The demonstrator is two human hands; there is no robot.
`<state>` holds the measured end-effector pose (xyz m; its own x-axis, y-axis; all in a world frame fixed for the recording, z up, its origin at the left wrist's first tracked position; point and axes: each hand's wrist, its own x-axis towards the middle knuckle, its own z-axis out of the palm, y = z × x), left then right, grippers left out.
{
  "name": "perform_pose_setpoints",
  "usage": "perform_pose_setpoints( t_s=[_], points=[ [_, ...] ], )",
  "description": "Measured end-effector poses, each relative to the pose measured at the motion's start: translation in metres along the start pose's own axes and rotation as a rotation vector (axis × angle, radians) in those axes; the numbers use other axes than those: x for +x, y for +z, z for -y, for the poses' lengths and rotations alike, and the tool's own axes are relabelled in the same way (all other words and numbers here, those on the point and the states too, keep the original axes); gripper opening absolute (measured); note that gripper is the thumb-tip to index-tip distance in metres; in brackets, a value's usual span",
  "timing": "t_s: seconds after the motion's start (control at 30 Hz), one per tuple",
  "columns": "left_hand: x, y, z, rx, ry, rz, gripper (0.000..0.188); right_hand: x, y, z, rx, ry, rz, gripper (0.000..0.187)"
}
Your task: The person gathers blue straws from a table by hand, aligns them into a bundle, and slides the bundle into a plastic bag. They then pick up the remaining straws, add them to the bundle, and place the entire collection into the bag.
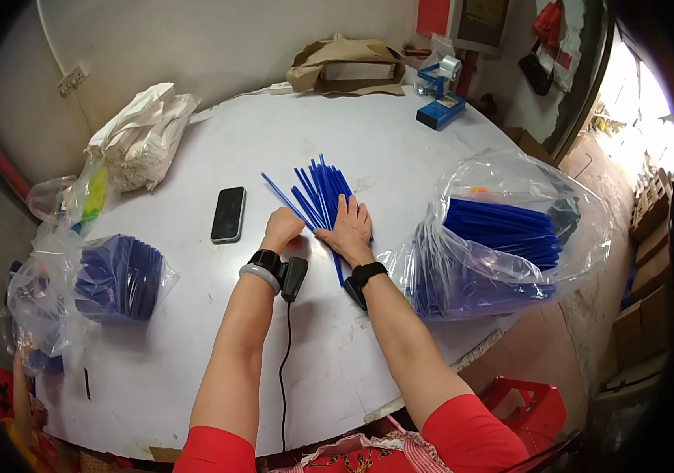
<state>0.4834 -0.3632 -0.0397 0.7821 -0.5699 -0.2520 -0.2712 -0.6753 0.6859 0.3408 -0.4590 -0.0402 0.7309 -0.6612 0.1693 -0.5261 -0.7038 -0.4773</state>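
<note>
A loose, fanned-out pile of thin blue plastic sticks (321, 193) lies near the middle of the table. My right hand (347, 232) rests on it with fingers spread, pressing the sticks from above. My left hand (282, 229) is closed just left of the pile. Its fingertips are beside one stick that slants away to the left; what they pinch, if anything, is hidden. Both wrists wear black straps with small black devices, and the left also has a grey band. A black cable (284, 378) runs from the left device toward me.
A smartphone (229, 214) lies left of my hands. Clear bags of blue pieces stand at the left (120, 276) and right (502, 236). Farther back are a white bundle (140, 138), a brown paper bag (345, 67) and a blue tape dispenser (441, 110). Someone's arm (23, 386) shows at lower left.
</note>
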Motion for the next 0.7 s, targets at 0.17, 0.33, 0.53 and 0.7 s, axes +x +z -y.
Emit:
perform_pose_setpoints(
  t_s=[0.17,0.33,0.53,0.7],
  points=[
    [-0.019,-0.003,-0.023,-0.200,-0.105,0.056,0.024,0.023,-0.009,-0.017,-0.043,0.038,0.009,0.101],
    [-0.036,-0.008,-0.022,-0.256,-0.017,0.016,0.023,0.004,-0.023,-0.012,-0.014,-0.073,-0.122,0.087],
    [-0.120,-0.064,0.032,-0.302,0.248,-0.016,0.017,-0.135,-0.062,0.033,0.115,-0.734,0.030,0.048],
    [-0.242,-0.187,0.013,0.046,0.670,-0.504,0.016,-0.269,-0.125,-0.024,0.201,-0.702,0.194,0.043]
  ],
)
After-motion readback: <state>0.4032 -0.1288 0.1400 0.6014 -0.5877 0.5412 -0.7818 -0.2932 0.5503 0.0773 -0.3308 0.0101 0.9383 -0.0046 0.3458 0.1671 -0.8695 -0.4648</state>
